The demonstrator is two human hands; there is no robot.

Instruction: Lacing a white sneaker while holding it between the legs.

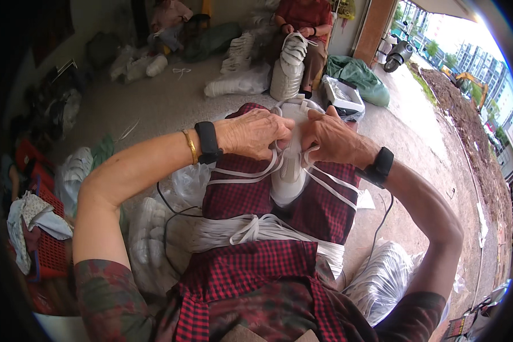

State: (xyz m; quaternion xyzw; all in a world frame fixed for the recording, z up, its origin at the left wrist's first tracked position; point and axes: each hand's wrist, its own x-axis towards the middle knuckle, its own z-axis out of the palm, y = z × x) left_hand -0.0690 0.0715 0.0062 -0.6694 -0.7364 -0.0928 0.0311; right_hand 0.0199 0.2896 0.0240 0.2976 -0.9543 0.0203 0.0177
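Observation:
A white shoe (289, 181) rests upright between my knees on a red-and-black checked apron (242, 199), its toe pointing toward me. At the shoe's left lacing edge, my left hand (256, 134) is closed, fingers pinched on a white shoelace (248, 173). My right hand (332, 137) is closed likewise on the lace at the opposite edge. Loose lace ends trail out to both sides over my thighs. My fingers partly hide the eyelets and the tongue. A thick bundle of white laces (222, 232) lies tied across my lap.
Clear bags of white shoe parts (148, 228) and a wrapped bundle (385, 279) flank me. A red basket (52, 245) holding cloth stands left. Ahead, a seated person (305, 23) handles stacked shoe uppers (290, 62) beside a white box (343, 97) and green sack (359, 77).

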